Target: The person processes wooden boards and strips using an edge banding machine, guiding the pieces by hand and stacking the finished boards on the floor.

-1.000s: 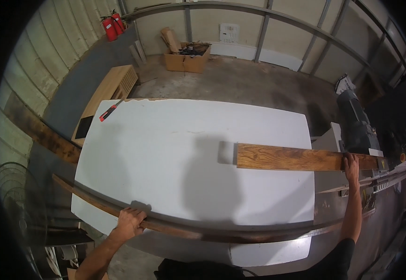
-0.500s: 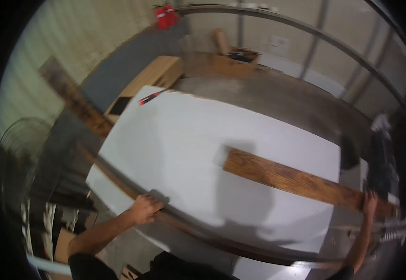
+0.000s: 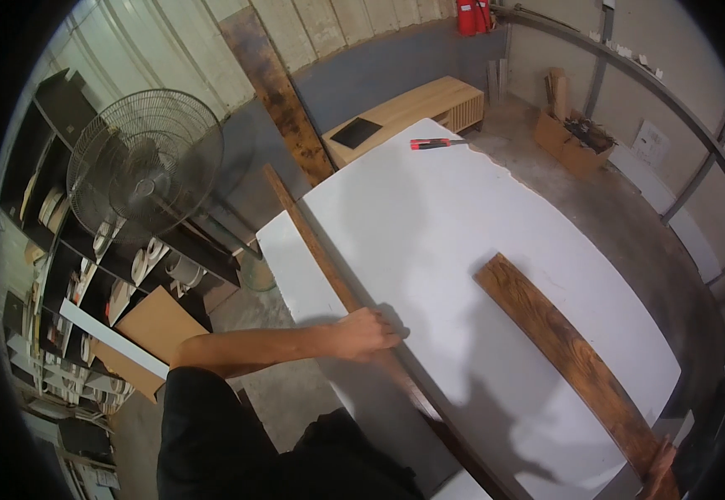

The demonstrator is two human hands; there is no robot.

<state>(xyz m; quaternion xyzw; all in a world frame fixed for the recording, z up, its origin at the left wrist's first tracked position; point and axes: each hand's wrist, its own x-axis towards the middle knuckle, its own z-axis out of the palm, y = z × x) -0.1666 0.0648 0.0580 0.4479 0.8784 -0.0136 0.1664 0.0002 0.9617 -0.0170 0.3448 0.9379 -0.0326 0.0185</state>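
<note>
My left hand (image 3: 366, 333) is closed over a long, narrow brown wooden board (image 3: 322, 257) that seems to stand on edge. The board runs along the near side of a white tabletop (image 3: 437, 225), its far end sticking out past the left edge. At the lower right, my right hand (image 3: 661, 471), partly blurred, grips the near end of a flat, dark-grained wooden plank (image 3: 562, 333). Most of that plank lies on the white surface. A small red and black hand tool (image 3: 431, 144) rests by the table's far edge.
A standing fan (image 3: 145, 171) and a shelf unit with rolls (image 3: 54, 204) are at the left. Another plank (image 3: 275, 92) leans beyond the table, beside a light wood cabinet (image 3: 412, 108). An open cardboard box (image 3: 571, 142) sits on the floor; red fire extinguishers (image 3: 472, 17) stand behind.
The view has swung left, so the fan and shelves show fully and the table appears shifted right. My left hand stays on the narrow board, my right on the plank.
</note>
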